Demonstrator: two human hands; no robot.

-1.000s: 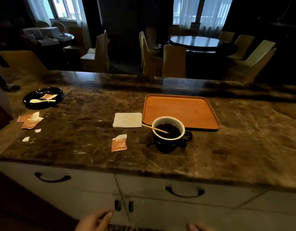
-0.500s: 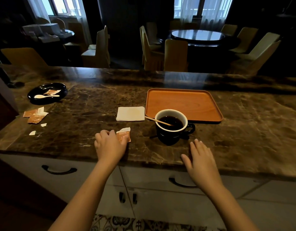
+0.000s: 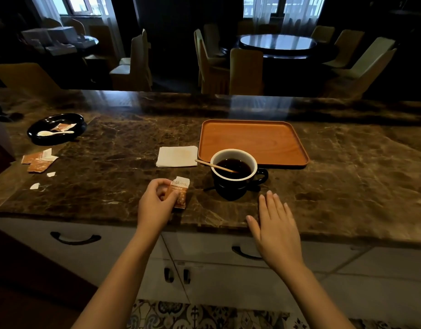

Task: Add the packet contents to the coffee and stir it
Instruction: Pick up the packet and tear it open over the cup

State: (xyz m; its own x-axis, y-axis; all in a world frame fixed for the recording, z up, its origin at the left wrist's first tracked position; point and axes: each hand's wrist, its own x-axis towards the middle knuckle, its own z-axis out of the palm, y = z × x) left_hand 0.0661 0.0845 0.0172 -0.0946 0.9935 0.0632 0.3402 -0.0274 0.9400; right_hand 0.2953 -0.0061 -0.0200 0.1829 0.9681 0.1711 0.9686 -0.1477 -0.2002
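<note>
Left hand (image 3: 155, 205) now pinches packet (image 3: 180, 194); coffee in cup (image 3: 234, 173).

The packet (image 3: 180, 194) is a small orange-brown sachet with a white top strip bearing printed lettering. It lies near the front edge of the dark marble counter, its lower left part covered by fingers, its white end pointing away from the person. To its right, a little apart, stands the cup (image 3: 235, 178) — dark outside, white inside and at the rim, upright, its handle turned to the right. It holds black coffee (image 3: 238, 166) nearly to the brim. A thin wooden stirrer (image 3: 214, 165) leans in it — one end in the liquid, the other jutting over the left rim.
</note>
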